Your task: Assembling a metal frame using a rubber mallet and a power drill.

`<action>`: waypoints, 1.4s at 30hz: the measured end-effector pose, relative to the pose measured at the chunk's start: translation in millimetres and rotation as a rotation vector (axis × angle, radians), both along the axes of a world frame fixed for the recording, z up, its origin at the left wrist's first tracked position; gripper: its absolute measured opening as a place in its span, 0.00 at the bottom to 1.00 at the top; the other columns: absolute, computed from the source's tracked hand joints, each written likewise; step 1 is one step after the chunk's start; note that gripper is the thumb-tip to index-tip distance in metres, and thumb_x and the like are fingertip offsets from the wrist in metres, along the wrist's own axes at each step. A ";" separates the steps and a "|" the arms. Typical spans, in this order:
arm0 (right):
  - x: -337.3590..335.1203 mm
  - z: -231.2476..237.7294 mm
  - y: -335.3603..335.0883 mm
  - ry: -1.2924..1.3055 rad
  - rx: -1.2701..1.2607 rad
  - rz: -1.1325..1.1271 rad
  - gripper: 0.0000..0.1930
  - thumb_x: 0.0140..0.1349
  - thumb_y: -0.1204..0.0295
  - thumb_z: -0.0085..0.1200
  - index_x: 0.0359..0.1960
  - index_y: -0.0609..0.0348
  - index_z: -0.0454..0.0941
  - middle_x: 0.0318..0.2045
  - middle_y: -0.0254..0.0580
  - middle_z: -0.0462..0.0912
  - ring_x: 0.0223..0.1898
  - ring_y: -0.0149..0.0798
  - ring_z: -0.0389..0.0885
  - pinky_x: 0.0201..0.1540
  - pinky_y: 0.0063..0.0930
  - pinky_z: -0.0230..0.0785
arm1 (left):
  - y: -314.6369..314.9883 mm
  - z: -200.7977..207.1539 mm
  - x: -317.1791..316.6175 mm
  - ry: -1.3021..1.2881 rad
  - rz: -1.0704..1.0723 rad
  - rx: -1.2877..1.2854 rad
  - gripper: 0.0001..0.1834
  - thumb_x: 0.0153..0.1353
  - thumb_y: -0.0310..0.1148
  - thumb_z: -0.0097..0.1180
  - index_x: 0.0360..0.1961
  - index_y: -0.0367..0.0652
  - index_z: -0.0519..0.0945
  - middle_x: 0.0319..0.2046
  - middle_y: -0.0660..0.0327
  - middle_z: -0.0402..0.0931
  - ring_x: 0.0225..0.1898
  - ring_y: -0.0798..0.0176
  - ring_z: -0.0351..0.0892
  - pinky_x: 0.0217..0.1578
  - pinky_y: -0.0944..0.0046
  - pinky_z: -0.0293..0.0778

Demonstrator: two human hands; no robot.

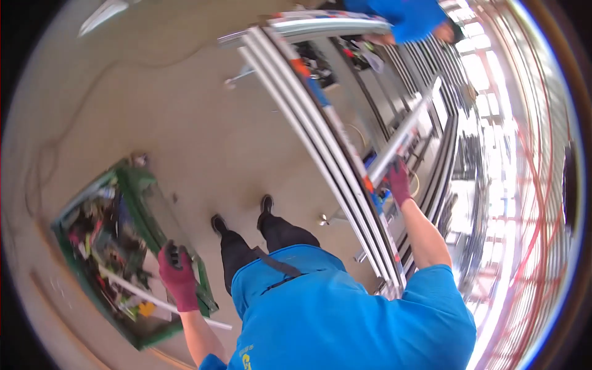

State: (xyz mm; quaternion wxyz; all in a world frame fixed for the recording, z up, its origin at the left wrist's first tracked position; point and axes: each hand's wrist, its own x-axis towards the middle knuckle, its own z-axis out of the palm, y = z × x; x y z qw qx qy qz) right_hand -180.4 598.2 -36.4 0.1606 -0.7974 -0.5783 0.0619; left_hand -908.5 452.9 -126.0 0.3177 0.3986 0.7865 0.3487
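Observation:
My right hand [399,180], in a maroon glove, is wrapped around the near part of a long silver metal profile [404,139]. The profile slants away to the far right, over a rack of long bars. My left hand [177,277], gloved alike with dark fingertips, hovers at the edge of a green bin [137,191]. Its fingers are curled in and nothing shows in them. A thin white strip [132,285] lies across the bin, passes behind my left wrist and sticks out past the bin's near side.
Long pale rails [320,154] with coloured wrapping run along the rack's left side. At the far end a person in a blue shirt [410,18] leans over the rack. Mixed scraps fill the green bin. A cable [92,89] trails over the floor; small rack feet [323,219] jut out.

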 end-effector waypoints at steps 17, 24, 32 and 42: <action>-52.2 69.1 -111.3 0.492 0.182 0.069 0.30 0.62 0.75 0.62 0.68 0.64 0.74 0.69 0.61 0.73 0.71 0.62 0.72 0.70 0.47 0.69 | 246.8 179.3 403.6 0.315 -1.219 0.629 0.24 0.59 0.33 0.71 0.56 0.40 0.81 0.50 0.47 0.82 0.50 0.37 0.82 0.52 0.44 0.78; -67.6 75.8 -101.2 0.498 0.332 0.042 0.34 0.58 0.77 0.66 0.68 0.65 0.72 0.64 0.63 0.76 0.64 0.64 0.77 0.65 0.51 0.72 | 409.4 98.2 527.9 0.472 -1.292 -0.012 0.41 0.65 0.54 0.64 0.71 0.38 0.70 0.64 0.39 0.77 0.65 0.36 0.77 0.65 0.46 0.74; -87.5 45.4 -87.4 0.435 0.021 -0.297 0.42 0.56 0.59 0.72 0.69 0.69 0.68 0.57 0.59 0.80 0.55 0.61 0.80 0.58 0.52 0.74 | 590.7 -130.8 663.2 0.300 -0.949 -0.254 0.48 0.60 0.58 0.66 0.70 0.30 0.69 0.66 0.35 0.75 0.68 0.40 0.75 0.69 0.48 0.71; -94.3 55.0 -79.3 0.137 -0.192 -0.475 0.33 0.56 0.56 0.75 0.57 0.67 0.80 0.43 0.49 0.87 0.42 0.55 0.86 0.46 0.45 0.80 | 643.2 -304.4 745.1 0.190 -0.916 -0.410 0.52 0.55 0.50 0.73 0.74 0.31 0.66 0.72 0.41 0.70 0.72 0.45 0.71 0.73 0.53 0.68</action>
